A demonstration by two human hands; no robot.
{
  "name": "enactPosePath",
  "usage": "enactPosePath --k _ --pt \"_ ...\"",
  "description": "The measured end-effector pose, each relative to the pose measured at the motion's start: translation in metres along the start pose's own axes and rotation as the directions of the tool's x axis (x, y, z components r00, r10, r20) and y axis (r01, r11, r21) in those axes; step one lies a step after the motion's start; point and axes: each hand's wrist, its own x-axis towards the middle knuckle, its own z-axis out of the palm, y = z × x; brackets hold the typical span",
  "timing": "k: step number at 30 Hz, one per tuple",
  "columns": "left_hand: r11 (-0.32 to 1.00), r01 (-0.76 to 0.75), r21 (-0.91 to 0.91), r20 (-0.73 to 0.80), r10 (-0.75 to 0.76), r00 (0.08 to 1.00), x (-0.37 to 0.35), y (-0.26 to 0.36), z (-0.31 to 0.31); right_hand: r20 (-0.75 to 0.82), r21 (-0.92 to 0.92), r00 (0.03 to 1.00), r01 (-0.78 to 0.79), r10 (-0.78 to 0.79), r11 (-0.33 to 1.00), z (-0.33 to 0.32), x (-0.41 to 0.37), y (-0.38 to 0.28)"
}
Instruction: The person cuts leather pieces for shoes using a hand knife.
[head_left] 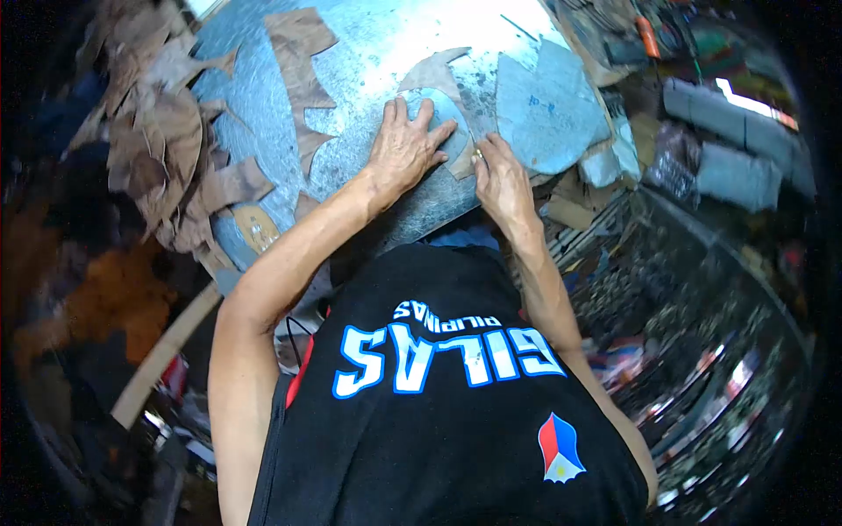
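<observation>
My left hand (pixel 405 147) lies flat with its fingers spread, pressing on a rounded grey-blue pattern piece (pixel 443 107). Under that piece is a brown leather scrap (pixel 436 72), whose curved point sticks out at the top. Close by on the right, my right hand (pixel 506 184) is closed in a pinch at the pattern's edge. Something small shows at its fingertips, too little of it to name. A larger blue-grey pattern sheet (pixel 548 110) with handwritten marks rests just beyond my right hand.
The metal-topped table (pixel 237 145) shines under bright light. A jagged leather offcut (pixel 303 79) lies on it to the left. Piled leather scraps (pixel 162 145) hang over the left edge. At the right are wrapped bundles (pixel 737 180) and an orange-handled tool (pixel 647 37).
</observation>
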Motion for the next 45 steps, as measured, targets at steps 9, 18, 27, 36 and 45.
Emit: enactPosePath --k 9,18,27,36,45 --pt "0.969 -0.157 0.19 0.024 0.156 0.988 0.004 -0.006 0.003 -0.025 -0.013 0.988 -0.156 0.156 0.988 0.005 -0.004 -0.013" --pt "0.955 -0.192 0.228 0.028 0.19 0.981 0.005 -0.009 0.009 -0.108 0.067 0.947 -0.296 0.301 0.953 0.027 -0.013 -0.034" --pt "0.954 -0.194 0.229 0.028 0.193 0.981 0.006 -0.008 0.009 -0.274 0.16 0.884 -0.346 0.378 0.924 0.045 -0.026 -0.057" --pt "0.948 -0.199 0.25 0.015 0.201 0.979 0.007 -0.01 0.015 -0.111 0.279 0.808 -0.533 0.579 0.798 0.06 -0.051 -0.083" --pt "0.969 -0.199 0.148 -0.009 0.202 0.979 0.004 -0.012 0.014 -0.079 0.235 0.84 -0.508 0.537 0.829 0.043 -0.057 -0.074"
